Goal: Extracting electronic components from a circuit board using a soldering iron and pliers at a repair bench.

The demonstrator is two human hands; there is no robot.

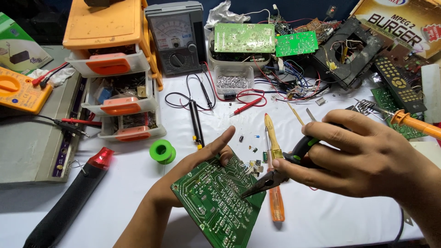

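Note:
My left hand (197,160) holds a green circuit board (216,202) tilted up from below, solder side toward me, thumb over its top edge. My right hand (363,154) grips black needle-nose pliers (271,177) with green-trimmed handles. The pliers' tips touch the board's surface near its right side. Small loose electronic parts (252,160) lie on the white table just beyond the board.
An orange-handled screwdriver (274,183) lies under the pliers. A green solder spool (162,151), a black heat tool with red tip (73,197), probe leads (197,119), an orange soldering iron (413,121), a parts drawer unit (115,69), two meters and more boards crowd the table.

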